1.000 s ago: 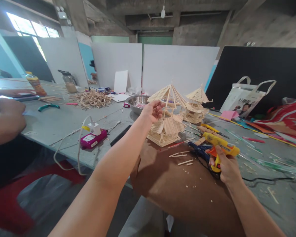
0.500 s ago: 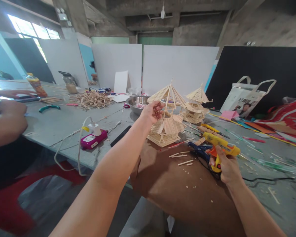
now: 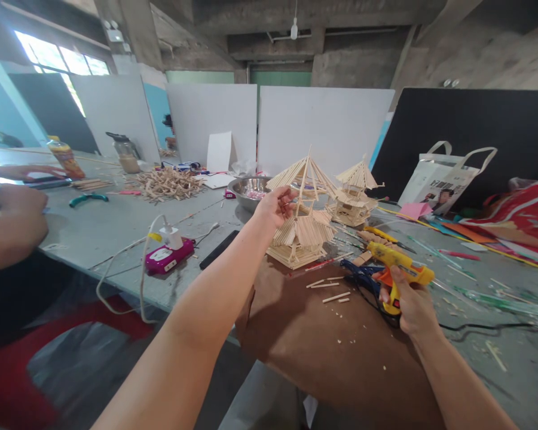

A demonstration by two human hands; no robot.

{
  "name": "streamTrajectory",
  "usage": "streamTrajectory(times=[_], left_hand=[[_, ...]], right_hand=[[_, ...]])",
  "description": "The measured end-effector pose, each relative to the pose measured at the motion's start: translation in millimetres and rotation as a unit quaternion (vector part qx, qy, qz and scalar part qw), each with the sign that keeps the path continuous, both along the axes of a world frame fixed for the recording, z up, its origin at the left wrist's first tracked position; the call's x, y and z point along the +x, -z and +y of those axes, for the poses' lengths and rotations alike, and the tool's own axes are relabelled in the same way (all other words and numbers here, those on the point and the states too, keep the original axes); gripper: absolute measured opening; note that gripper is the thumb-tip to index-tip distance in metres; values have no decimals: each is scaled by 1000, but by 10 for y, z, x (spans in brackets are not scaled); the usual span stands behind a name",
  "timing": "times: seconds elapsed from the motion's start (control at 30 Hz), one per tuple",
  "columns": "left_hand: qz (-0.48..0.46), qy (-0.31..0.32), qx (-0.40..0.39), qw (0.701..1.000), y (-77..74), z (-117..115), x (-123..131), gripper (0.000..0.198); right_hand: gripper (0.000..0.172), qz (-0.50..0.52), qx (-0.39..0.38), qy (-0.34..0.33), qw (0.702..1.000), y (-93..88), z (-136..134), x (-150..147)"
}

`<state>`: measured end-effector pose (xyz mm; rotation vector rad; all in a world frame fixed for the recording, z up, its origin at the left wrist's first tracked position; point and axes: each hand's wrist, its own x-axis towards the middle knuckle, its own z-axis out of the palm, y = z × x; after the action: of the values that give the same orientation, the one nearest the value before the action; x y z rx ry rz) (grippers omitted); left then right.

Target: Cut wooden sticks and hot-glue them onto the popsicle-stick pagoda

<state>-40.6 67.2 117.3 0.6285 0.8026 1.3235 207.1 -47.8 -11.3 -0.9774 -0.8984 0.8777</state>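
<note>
While the left hand (image 3: 275, 207) pinches the left edge of the model's (image 3: 302, 230) upper roof, fingertips closed on the sticks there, the right hand (image 3: 410, 304) is wrapped round the handle of a yellow glue gun (image 3: 397, 263), finger at the trigger. Can't tell if a loose stick sits in that pinch, too small.

- Model: two-tier stick pagoda on the far edge of the brown sheet (image 3: 318, 346), which hangs over the desk's (image 3: 107, 221) near edge. Sheet probably there to catch glue drips.
- Gun: held low and roughly level, right of the model and apart from it. Looks parked off the work, so the hot tip stays clear of the sticks while the left hand steadies the roof.
- Cut sticks (image 3: 336, 295) lie on the sheet between model and gun, within easy reach of either hand.
- Second pagoda (image 3: 354, 194) stands just behind the first, out of the working zone.
- Steel bowl (image 3: 246, 191) behind the left hand; stick pile (image 3: 168, 182) further along the far edge.
- Pink power strip (image 3: 164, 257) sits left of the sheet with a plug in it.
- Another person's arm (image 3: 13, 221) rests at the desk's left end, well apart.
</note>
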Motion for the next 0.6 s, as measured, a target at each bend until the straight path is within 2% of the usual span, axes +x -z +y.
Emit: streamTrajectory(times=[0.6], left_hand=[[2, -26, 16, 1000, 19, -36, 32, 10]], right_hand=[[35, 6, -2, -4, 1000, -16, -13, -8]])
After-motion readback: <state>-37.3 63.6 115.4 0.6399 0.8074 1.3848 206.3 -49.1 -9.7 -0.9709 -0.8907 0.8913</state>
